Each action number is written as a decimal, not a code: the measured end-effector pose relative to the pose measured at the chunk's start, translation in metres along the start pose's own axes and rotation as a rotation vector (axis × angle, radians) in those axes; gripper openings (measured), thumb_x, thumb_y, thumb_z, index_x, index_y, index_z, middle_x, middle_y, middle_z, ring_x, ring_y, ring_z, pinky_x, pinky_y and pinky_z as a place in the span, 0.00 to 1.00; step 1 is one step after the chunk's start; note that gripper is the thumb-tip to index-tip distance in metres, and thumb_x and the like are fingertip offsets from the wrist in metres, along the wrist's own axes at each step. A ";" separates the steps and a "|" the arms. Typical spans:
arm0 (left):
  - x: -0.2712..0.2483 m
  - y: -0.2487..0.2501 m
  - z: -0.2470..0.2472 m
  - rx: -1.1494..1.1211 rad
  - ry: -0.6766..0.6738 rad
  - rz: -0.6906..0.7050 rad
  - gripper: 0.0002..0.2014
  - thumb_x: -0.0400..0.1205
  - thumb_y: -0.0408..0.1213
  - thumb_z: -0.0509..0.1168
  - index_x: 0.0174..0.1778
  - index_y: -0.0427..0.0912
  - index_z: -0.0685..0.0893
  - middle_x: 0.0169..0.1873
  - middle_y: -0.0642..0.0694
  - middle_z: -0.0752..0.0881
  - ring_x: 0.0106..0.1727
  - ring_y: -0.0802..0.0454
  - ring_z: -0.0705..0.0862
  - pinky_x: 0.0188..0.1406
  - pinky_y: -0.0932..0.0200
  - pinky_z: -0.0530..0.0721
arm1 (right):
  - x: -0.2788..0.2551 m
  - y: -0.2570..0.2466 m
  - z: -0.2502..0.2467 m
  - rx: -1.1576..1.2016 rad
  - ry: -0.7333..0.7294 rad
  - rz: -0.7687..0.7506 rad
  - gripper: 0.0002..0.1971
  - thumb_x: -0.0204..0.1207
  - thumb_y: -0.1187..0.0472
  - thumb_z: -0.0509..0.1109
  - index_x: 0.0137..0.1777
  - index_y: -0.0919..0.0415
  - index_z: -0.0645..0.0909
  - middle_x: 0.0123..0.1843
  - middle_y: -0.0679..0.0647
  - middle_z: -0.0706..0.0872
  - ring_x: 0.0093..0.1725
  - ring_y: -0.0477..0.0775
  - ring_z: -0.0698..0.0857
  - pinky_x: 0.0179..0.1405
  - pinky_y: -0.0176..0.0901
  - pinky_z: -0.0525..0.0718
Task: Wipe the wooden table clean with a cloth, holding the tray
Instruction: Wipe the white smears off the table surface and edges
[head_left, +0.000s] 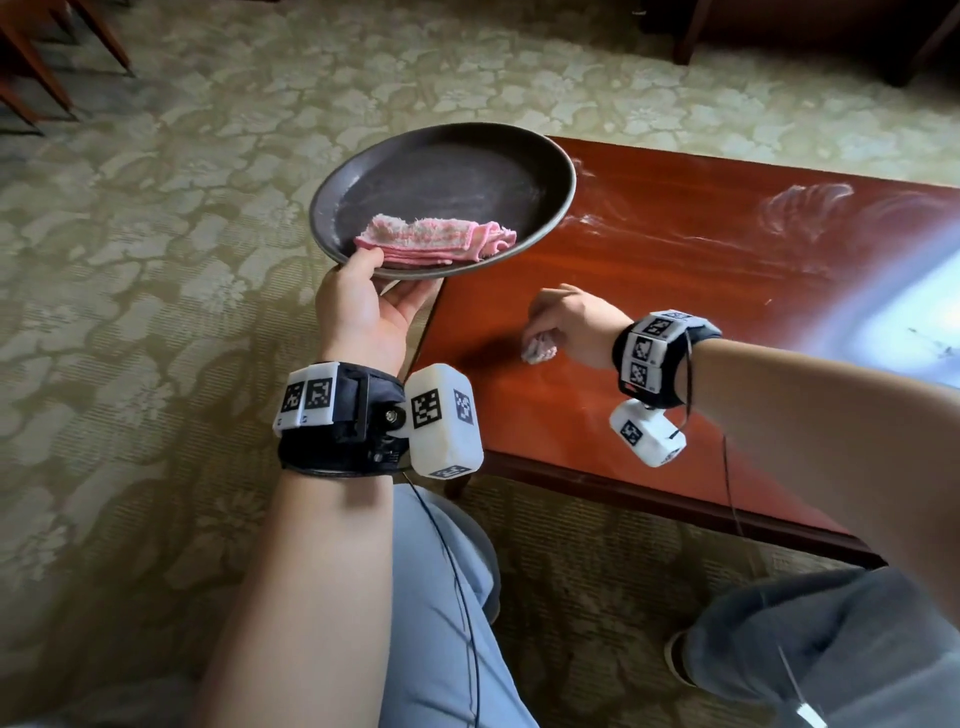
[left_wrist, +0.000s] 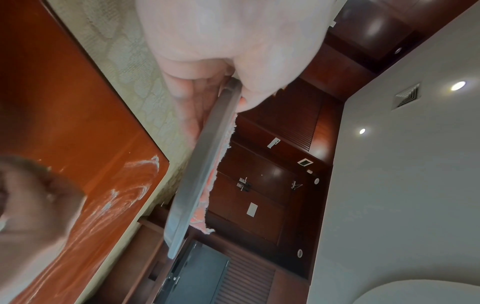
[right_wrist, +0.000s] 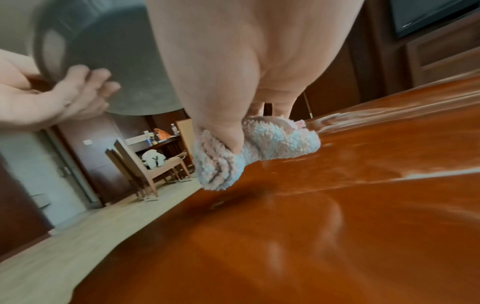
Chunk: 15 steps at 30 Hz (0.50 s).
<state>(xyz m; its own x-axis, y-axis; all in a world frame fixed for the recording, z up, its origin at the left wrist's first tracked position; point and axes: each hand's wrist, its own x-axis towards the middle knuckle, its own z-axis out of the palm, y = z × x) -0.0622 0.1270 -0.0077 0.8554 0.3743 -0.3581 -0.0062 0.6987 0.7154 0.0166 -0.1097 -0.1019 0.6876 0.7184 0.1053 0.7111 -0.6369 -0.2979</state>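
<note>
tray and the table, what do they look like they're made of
Tray: probably metal, a dull dark grey matte finish with a thin rolled rim; could be coated plastic. Table: reddish wood, glossy varnish, since it mirrors window light and shows white smears.

dark grey tray (head_left: 447, 171), pink cloth (head_left: 436, 239), reddish-brown table (head_left: 675, 291)

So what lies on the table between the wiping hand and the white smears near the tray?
Only bare wood of the table separates the right hand from the white smears, per the head view.

Patterned carpet (head_left: 156, 260), dark wood cabinets (left_wrist: 259, 185)
</note>
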 end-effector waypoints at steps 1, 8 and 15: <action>0.003 0.003 -0.006 -0.007 0.008 0.002 0.08 0.85 0.27 0.60 0.55 0.32 0.83 0.45 0.34 0.89 0.39 0.41 0.93 0.43 0.46 0.91 | 0.013 -0.010 0.005 0.004 -0.015 -0.014 0.19 0.69 0.74 0.72 0.48 0.49 0.92 0.49 0.52 0.85 0.50 0.60 0.82 0.52 0.47 0.82; 0.020 0.022 -0.044 -0.026 0.064 0.038 0.10 0.85 0.26 0.60 0.60 0.31 0.82 0.46 0.34 0.89 0.41 0.41 0.92 0.44 0.45 0.91 | 0.074 -0.070 0.037 0.037 -0.179 -0.154 0.16 0.71 0.70 0.71 0.51 0.49 0.91 0.55 0.48 0.85 0.56 0.58 0.81 0.64 0.50 0.77; 0.026 0.029 -0.063 -0.027 0.085 0.054 0.11 0.85 0.26 0.60 0.60 0.30 0.82 0.47 0.33 0.88 0.43 0.40 0.92 0.46 0.45 0.91 | 0.079 -0.091 0.066 0.032 -0.282 -0.190 0.18 0.75 0.70 0.69 0.55 0.48 0.90 0.55 0.51 0.85 0.57 0.60 0.78 0.66 0.52 0.74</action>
<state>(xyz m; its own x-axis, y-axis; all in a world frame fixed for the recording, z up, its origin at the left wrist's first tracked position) -0.0731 0.1952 -0.0337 0.8066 0.4616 -0.3694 -0.0662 0.6914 0.7194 -0.0036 0.0230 -0.1289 0.4722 0.8754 -0.1039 0.8145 -0.4783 -0.3283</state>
